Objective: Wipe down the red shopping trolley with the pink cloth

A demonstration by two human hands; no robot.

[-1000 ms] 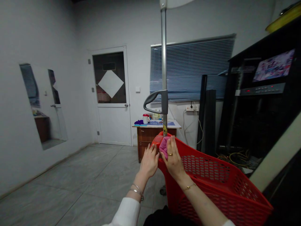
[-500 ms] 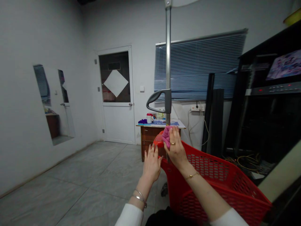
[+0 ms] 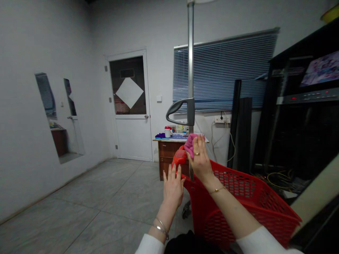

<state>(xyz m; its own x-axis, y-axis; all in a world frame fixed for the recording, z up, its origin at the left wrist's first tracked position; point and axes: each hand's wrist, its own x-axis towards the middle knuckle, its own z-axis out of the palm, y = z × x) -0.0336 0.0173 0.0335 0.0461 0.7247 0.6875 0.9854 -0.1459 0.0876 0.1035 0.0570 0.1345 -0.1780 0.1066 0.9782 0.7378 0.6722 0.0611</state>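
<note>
Pink cloth [image 3: 190, 145] is bunched up against the metal pole [image 3: 190, 60], it seems, below the pole's grey handle [image 3: 190, 111]. From where I stand, the right hand [image 3: 201, 160] has it under the palm, fingers close together and nearly straight, maybe so the cloth sits snug. Left of the pole, the left hand [image 3: 173, 185] is spread wide and grips nothing. Its tips look to touch the red plastic piece [image 3: 180, 156], perhaps to steady it. Mostly right of the pole is the red basket [image 3: 265, 208]; behind the pole is the brown desk [image 3: 166, 152].
</note>
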